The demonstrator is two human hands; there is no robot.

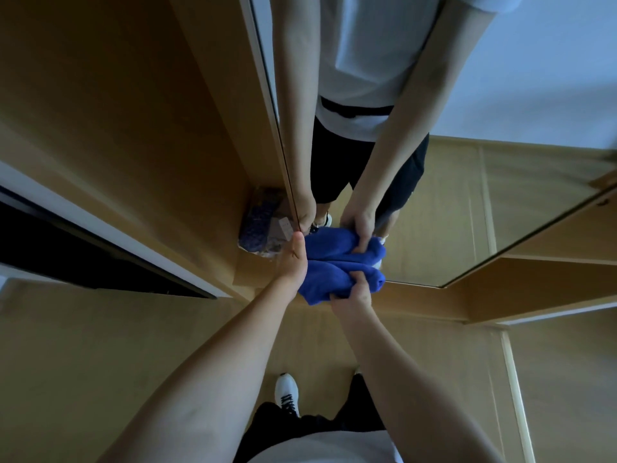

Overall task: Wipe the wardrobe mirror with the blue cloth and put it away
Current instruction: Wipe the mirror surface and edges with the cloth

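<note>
- Right hand point(352, 295) grips bunched cloth point(334, 279), pressed against mirror point(467, 195) at its lower edge.
- Left hand point(295, 259), fingers straight, touches mirror's left edge beside cloth.

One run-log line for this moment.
right hand: grips blue cloth | cloth: against mirror bottom | left hand: at mirror's edge

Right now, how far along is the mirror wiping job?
Mid-wipe. The right hand grips the bunched blue cloth against the bottom edge of the wardrobe mirror; the left hand rests at the mirror's edge beside it. I can't tell how much glass is clean. Putting the cloth away remains.
</note>
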